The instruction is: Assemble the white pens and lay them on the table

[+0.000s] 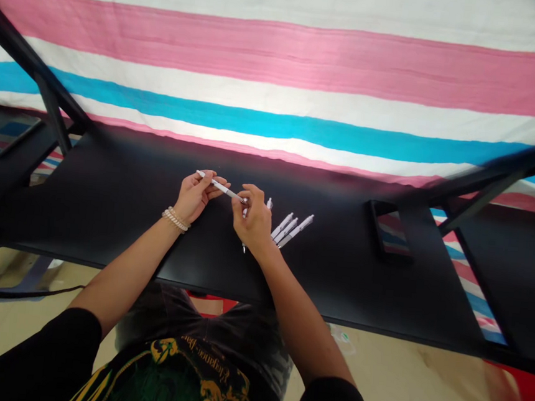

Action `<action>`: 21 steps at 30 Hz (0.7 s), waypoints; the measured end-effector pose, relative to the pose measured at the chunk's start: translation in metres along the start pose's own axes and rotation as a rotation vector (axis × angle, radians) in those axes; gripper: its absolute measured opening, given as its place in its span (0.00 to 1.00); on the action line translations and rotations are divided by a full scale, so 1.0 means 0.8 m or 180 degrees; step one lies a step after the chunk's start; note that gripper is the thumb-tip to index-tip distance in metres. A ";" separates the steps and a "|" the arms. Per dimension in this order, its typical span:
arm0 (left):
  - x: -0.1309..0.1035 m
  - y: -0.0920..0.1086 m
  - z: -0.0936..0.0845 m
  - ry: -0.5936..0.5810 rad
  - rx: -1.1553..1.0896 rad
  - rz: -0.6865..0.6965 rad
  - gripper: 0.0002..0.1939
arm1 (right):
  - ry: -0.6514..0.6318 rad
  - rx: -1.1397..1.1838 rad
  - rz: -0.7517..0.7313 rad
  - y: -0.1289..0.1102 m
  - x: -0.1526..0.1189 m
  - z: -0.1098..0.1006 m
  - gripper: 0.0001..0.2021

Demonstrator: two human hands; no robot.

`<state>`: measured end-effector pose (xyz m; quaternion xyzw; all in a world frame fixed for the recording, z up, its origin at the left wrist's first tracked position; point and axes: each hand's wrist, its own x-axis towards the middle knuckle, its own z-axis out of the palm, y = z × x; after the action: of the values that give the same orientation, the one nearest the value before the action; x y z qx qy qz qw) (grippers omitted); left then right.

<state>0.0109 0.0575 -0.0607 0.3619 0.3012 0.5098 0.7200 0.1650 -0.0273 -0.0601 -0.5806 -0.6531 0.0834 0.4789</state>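
A white pen with a grey grip (222, 188) is stretched between my two hands above the black table (121, 212). My left hand (197, 194) pinches its left end between thumb and fingers; a beaded bracelet (175, 218) circles that wrist. At the pen's tip end, my right hand (253, 217) has its thumb and fingertips closed. Just right of and partly under my right hand lie several more white pens (295, 229) side by side. Some of them are partly hidden by the hand.
On the right of the table lies a black smartphone (392, 231). Another dark flat device (7, 135) sits at the far left. Black slanted frame bars (53, 107) stand at both sides. Striped cloth (280, 58) hangs behind the table's far edge.
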 end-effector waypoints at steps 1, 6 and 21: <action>0.000 0.000 -0.001 0.0003 -0.0020 0.0020 0.15 | 0.0008 0.0029 -0.0029 0.000 0.000 0.000 0.16; 0.000 0.001 -0.002 -0.0011 -0.0061 -0.0034 0.14 | -0.0174 -0.0150 -0.0113 0.001 0.000 -0.003 0.08; -0.009 0.042 -0.004 0.0002 -0.1442 -0.0790 0.27 | -0.0095 0.0108 -0.0301 -0.008 -0.004 0.006 0.10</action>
<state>-0.0109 0.0587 -0.0343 0.1515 0.2216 0.4721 0.8397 0.1571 -0.0302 -0.0604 -0.5397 -0.6854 0.0804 0.4822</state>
